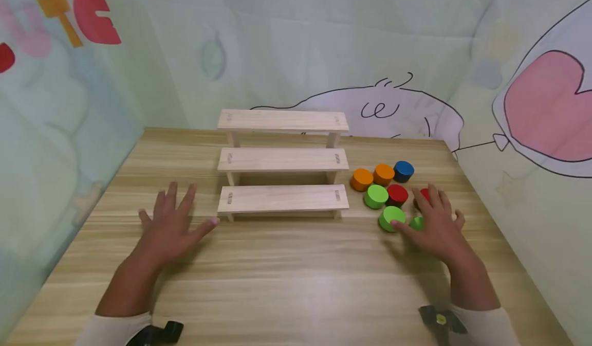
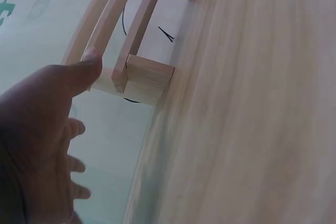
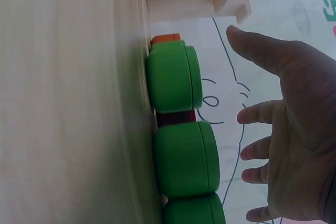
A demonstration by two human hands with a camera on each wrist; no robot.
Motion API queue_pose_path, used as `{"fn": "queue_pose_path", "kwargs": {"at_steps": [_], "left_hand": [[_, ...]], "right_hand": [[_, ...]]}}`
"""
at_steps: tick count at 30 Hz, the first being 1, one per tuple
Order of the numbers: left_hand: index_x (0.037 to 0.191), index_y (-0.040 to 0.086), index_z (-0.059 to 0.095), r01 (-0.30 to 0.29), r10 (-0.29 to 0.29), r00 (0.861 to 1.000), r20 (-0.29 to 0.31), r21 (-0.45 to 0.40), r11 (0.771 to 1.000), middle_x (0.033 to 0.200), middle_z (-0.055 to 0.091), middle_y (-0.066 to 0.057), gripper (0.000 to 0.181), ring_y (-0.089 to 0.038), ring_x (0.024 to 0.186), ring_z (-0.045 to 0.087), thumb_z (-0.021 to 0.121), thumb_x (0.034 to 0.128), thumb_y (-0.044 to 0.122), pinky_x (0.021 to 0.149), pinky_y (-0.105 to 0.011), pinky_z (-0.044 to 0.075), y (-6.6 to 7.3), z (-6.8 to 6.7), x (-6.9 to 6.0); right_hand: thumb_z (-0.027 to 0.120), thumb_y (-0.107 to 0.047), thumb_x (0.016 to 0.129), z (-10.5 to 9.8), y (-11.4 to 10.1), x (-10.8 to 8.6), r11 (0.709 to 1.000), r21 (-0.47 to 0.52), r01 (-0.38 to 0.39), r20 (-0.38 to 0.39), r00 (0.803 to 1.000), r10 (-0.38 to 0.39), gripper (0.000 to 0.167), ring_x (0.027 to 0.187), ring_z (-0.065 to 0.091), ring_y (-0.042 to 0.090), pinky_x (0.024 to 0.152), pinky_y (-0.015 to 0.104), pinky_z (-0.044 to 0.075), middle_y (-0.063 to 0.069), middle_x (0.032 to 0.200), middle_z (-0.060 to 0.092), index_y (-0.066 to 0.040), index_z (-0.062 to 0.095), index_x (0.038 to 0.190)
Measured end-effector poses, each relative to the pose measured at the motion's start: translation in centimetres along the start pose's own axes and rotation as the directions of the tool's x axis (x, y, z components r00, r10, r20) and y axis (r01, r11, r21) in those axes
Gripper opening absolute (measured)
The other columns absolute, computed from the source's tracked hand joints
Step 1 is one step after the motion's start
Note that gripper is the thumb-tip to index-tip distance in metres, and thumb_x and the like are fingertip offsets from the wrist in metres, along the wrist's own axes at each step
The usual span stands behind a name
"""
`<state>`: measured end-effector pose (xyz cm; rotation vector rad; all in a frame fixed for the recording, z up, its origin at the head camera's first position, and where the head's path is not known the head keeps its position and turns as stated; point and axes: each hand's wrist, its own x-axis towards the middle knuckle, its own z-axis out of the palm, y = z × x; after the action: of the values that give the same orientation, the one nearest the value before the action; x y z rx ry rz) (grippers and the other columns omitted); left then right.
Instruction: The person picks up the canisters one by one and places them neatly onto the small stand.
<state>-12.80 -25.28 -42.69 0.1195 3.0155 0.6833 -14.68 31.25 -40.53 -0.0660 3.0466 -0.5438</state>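
A wooden rack with three steps (image 1: 283, 198) stands at the middle of the table. To its left my left hand (image 1: 168, 233) is spread with straight fingers, the thumb beside the lowest step; the left wrist view shows this hand (image 2: 42, 129) near the rack's end (image 2: 149, 72). Right of the rack sit round blocks: orange (image 1: 362, 180), blue (image 1: 404, 171), red (image 1: 397, 195) and green (image 1: 376, 196). My right hand (image 1: 437, 230) is spread above the nearer ones, partly hiding a red and a green block. In the right wrist view the hand (image 3: 294, 129) holds nothing beside green blocks (image 3: 184, 158).
The wooden table (image 1: 296, 274) meets a printed cloth backdrop (image 1: 287, 53) behind the rack and at both sides. The orange and blue blocks lie farthest back in the group.
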Motion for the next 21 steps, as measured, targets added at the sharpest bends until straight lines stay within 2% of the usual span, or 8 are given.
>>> {"fn": "queue_pose_path", "kwargs": {"at_steps": [5, 7, 9, 12, 14, 17, 20, 21], "left_hand": [[0.176, 0.006, 0.008, -0.075, 0.082, 0.994, 0.072, -0.103, 0.992, 0.179, 0.004, -0.037, 0.101, -0.068, 0.160, 0.015, 0.058, 0.1079, 0.062, 0.115, -0.095, 0.013, 0.7, 0.2, 0.9], [0.177, 0.007, 0.002, -0.109, 0.121, 0.990, 0.073, -0.144, 0.983, 0.180, 0.003, -0.035, 0.102, -0.067, 0.161, 0.016, 0.060, 0.1089, 0.057, 0.117, -0.091, 0.019, 0.8, 0.3, 1.3], [0.177, 0.010, -0.004, -0.144, 0.154, 0.987, 0.046, -0.181, 0.973, 0.180, 0.000, -0.034, 0.103, -0.065, 0.162, 0.014, 0.062, 0.1093, 0.053, 0.119, -0.088, 0.024, 0.8, 0.4, 1.9], [0.177, 0.018, -0.008, -0.188, 0.189, 0.982, -0.017, -0.221, 0.957, 0.182, -0.002, -0.030, 0.102, -0.062, 0.165, 0.009, 0.063, 0.1105, 0.046, 0.121, -0.086, 0.022, 0.8, 0.4, 2.8], [0.177, 0.021, -0.006, -0.220, 0.214, 0.976, -0.049, -0.238, 0.946, 0.183, -0.001, -0.028, 0.096, -0.060, 0.165, 0.014, 0.060, 0.1125, 0.042, 0.122, -0.085, 0.023, 0.8, 0.4, 3.5], [0.178, 0.025, -0.005, -0.256, 0.249, 0.966, -0.063, -0.307, 0.916, 0.184, 0.002, -0.023, 0.086, -0.059, 0.161, 0.029, 0.055, 0.1159, 0.036, 0.123, -0.082, 0.028, 0.7, 0.5, 4.6], [0.177, 0.027, -0.006, -0.261, 0.261, 0.964, -0.058, -0.406, 0.875, 0.185, 0.002, -0.017, 0.083, -0.059, 0.155, 0.041, 0.051, 0.1174, 0.031, 0.121, -0.076, 0.038, 0.6, 0.7, 5.4], [0.177, 0.030, -0.007, -0.254, 0.258, 0.965, -0.052, -0.437, 0.863, 0.185, 0.001, -0.015, 0.083, -0.059, 0.154, 0.042, 0.051, 0.1176, 0.029, 0.120, -0.075, 0.040, 0.6, 0.7, 5.6]], "right_hand": [[0.071, -0.072, 0.094, -0.6, 0.8, -0.7, 0.999, -0.018, -0.031, -0.021, 0.999, 0.030, 0.112, 0.158, 0.010, 0.066, 0.105, 0.094, 0.019, 0.035, 0.179, 0.002, -0.007, 0.027, 0.173], [0.071, -0.072, 0.095, -0.7, 1.1, -0.9, 0.999, -0.021, -0.045, -0.027, 0.999, 0.044, 0.111, 0.156, 0.011, 0.067, 0.104, 0.093, 0.020, 0.035, 0.179, 0.001, -0.006, 0.026, 0.173], [0.071, -0.070, 0.096, -0.8, 1.3, -1.2, 0.998, -0.015, -0.061, -0.033, 0.998, 0.060, 0.111, 0.156, 0.011, 0.067, 0.104, 0.093, 0.020, 0.035, 0.179, 0.000, -0.006, 0.025, 0.173], [0.071, -0.069, 0.096, -0.9, 1.6, -1.5, 0.997, 0.000, -0.072, -0.049, 0.996, 0.072, 0.110, 0.155, 0.012, 0.068, 0.104, 0.094, 0.018, 0.035, 0.179, 0.001, -0.008, 0.023, 0.174], [0.071, -0.069, 0.097, -0.9, 1.8, -1.7, 0.997, 0.013, -0.079, -0.059, 0.995, 0.080, 0.110, 0.154, 0.013, 0.069, 0.105, 0.094, 0.017, 0.035, 0.179, 0.001, -0.009, 0.023, 0.175], [0.072, -0.068, 0.097, -1.0, 2.0, -2.0, 0.996, 0.020, -0.088, -0.084, 0.992, 0.089, 0.109, 0.149, 0.019, 0.071, 0.103, 0.094, 0.019, 0.036, 0.179, 0.005, -0.009, 0.022, 0.175], [0.072, -0.066, 0.097, -1.1, 2.1, -2.2, 0.996, 0.010, -0.088, -0.113, 0.990, 0.088, 0.109, 0.142, 0.026, 0.072, 0.100, 0.092, 0.023, 0.038, 0.176, 0.011, -0.007, 0.022, 0.174], [0.072, -0.066, 0.098, -1.2, 2.1, -2.3, 0.996, 0.006, -0.088, -0.120, 0.989, 0.088, 0.108, 0.140, 0.027, 0.072, 0.100, 0.091, 0.024, 0.038, 0.175, 0.013, -0.007, 0.022, 0.174]]}}
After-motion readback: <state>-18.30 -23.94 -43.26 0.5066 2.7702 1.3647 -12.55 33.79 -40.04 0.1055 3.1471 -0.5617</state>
